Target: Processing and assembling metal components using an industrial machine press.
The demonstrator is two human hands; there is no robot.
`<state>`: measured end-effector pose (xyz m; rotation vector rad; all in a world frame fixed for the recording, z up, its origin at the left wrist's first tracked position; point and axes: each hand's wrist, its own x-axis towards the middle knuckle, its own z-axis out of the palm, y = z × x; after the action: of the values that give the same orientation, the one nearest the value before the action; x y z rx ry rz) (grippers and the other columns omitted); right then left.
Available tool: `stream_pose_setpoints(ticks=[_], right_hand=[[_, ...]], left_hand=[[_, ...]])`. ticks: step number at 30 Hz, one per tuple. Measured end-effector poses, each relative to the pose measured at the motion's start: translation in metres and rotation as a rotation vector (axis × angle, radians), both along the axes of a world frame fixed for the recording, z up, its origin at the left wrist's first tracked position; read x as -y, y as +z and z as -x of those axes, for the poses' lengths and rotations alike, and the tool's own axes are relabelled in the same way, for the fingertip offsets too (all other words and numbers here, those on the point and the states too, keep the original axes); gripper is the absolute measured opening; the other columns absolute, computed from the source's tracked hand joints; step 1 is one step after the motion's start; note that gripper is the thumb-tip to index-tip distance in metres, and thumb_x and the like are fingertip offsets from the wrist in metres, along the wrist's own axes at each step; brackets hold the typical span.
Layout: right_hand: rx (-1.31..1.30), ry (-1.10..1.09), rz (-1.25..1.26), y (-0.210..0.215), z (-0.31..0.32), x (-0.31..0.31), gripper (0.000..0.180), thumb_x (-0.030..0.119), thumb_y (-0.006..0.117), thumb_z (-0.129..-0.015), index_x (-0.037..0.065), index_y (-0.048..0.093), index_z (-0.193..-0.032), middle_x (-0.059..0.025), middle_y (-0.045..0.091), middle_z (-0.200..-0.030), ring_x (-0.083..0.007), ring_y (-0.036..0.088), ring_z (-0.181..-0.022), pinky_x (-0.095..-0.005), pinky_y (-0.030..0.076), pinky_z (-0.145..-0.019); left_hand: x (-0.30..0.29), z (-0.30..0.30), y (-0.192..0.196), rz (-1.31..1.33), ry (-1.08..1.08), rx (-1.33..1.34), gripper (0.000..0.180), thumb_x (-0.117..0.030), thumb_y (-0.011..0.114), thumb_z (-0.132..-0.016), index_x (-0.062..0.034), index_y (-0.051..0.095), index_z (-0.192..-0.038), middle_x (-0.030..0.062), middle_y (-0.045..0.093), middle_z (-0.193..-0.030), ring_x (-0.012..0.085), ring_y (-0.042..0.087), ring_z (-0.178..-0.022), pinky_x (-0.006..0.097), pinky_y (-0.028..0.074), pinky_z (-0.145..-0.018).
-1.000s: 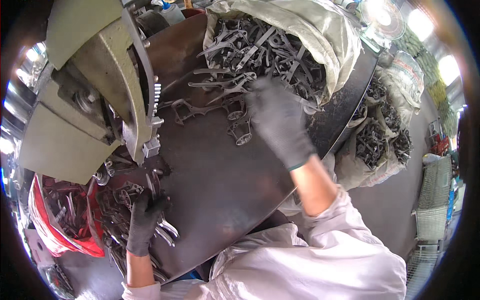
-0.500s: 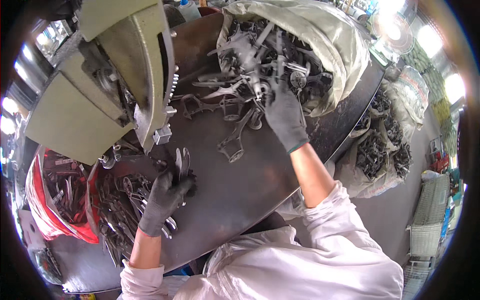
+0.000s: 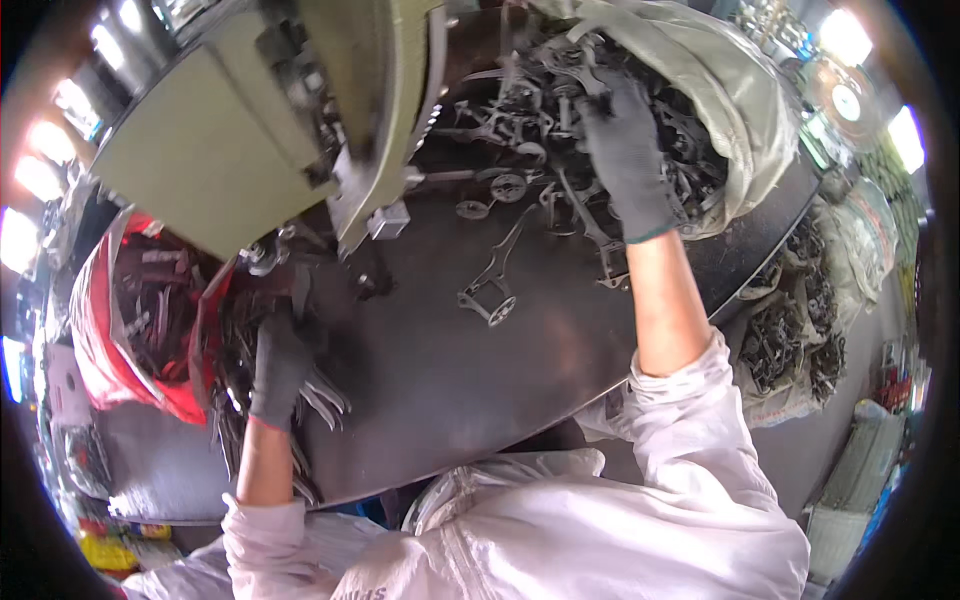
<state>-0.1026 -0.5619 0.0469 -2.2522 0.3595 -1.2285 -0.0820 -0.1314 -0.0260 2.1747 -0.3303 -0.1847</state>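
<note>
My left hand (image 3: 281, 368), in a dark grey glove, is over a pile of flat, dark metal pieces (image 3: 322, 398) beside the red bag. Its fingers are blurred against the pile, so any grip is hidden. My right hand (image 3: 628, 165), gloved alike, reaches into a heap of grey metal castings (image 3: 508, 187) spilling from the mouth of a pale woven sack (image 3: 745, 75). Its fingertips blend into the castings, and what they hold does not show. One long forked casting with a round end (image 3: 490, 285) lies apart on the dark metal table (image 3: 430, 400).
A large machine with pale green guards (image 3: 220, 150) and a metal block at its lower tip overhangs the table. An open red bag (image 3: 90, 330) holds more metal pieces. Filled sacks (image 3: 790, 345) stand beyond the table's right edge, near wire crates (image 3: 850, 470).
My left hand has moved from below the machine's tip, where it held metal pieces, left to the pile. My right hand has reached deeper into the heap. The whole view has shifted.
</note>
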Motion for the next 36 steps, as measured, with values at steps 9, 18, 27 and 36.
stream_pose_setpoints(ticks=[9,18,27,36], right_hand=[[-0.575,0.814,-1.214,-0.055,0.031,-0.141,0.021,0.009,0.054,-0.088,-0.001,0.059,-0.106,-0.0058,0.060,-0.085,-0.0107,0.057,-0.066,-0.0197,0.044,-0.051],[-0.399,0.824,-1.553,-0.048,0.018,-0.173,0.026,0.005,0.054,-0.088,0.001,0.056,-0.113,-0.0065,0.062,-0.089,-0.0090,0.057,-0.064,-0.0198,0.044,-0.048],[-0.567,0.884,-0.972,-0.054,0.023,-0.199,0.031,0.005,0.055,-0.086,-0.001,0.054,-0.116,-0.0039,0.061,-0.089,-0.0079,0.057,-0.069,-0.0220,0.046,-0.058],[-0.509,0.946,-1.155,-0.047,0.023,-0.203,0.034,0.004,0.057,-0.085,-0.005,0.052,-0.117,-0.0086,0.063,-0.095,-0.0108,0.060,-0.078,-0.0232,0.048,-0.066]], left_hand=[[0.030,0.028,0.024,0.321,-0.029,-0.201,0.037,-0.030,0.052,-0.094,0.0029,0.054,-0.111,0.0049,0.057,-0.095,0.0124,0.052,-0.083,0.027,0.044,-0.073],[0.036,0.021,0.023,0.335,-0.100,-0.365,0.044,-0.026,0.047,-0.096,0.0047,0.042,-0.127,0.0142,0.058,-0.113,0.0195,0.061,-0.093,0.031,0.051,-0.083],[0.047,0.008,0.016,0.442,-0.101,-0.228,0.031,-0.019,0.048,-0.094,0.0059,0.055,-0.111,0.0098,0.064,-0.093,0.0133,0.057,-0.082,0.026,0.046,-0.073],[0.047,-0.002,0.019,0.173,-0.241,-0.099,0.031,-0.011,0.041,-0.092,0.0055,0.051,-0.117,0.0084,0.061,-0.095,0.0119,0.056,-0.081,0.025,0.047,-0.074]])
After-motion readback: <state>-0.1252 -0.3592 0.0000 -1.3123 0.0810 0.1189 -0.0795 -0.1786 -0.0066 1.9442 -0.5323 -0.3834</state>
